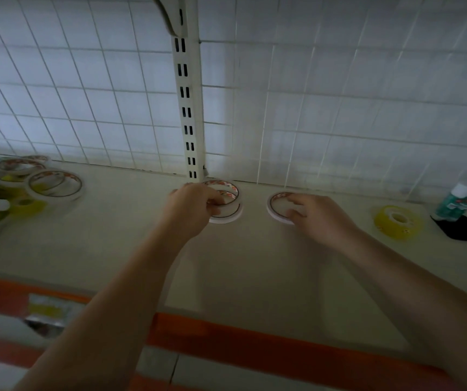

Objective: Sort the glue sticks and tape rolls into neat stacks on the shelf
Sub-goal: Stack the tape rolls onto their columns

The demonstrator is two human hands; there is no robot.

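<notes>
- Far out to the left of the left hand, a loose heap of tape rolls [54,183] lay overlapping and tilted on the shelf [130,221], mixed with yellow rolls and some white caps; too blurred to count. Judged: this was the unsorted supply, not yet stacked.
- The left hand [191,210] had its fingers curled over the near rim of a small stack of tape rolls [226,203], close against the slotted upright [187,108] at the back of the shelf. At least two rolls showed, the upper one slightly off-centre from the lower. Judged: the grip served to seat or square the top roll, and the post and wire grid gave a back reference for a straight stack.
- Just to the right of that stack, apart from it, a single tape roll [276,207] lay flat. The right hand [315,217] pinched it by the near-right rim, fingers bent over the edge. Judged: held ready to lift onto the left stack, or to start a second one; which could not be told.
- Well to the right of the right hand, a yellow tape roll [398,221] lay flat and alone, untouched.
- Farther right still, two glue sticks [456,200] leaned together beside a dark object, unidentifiable. Judged: glue was being kept apart from tape.
</notes>
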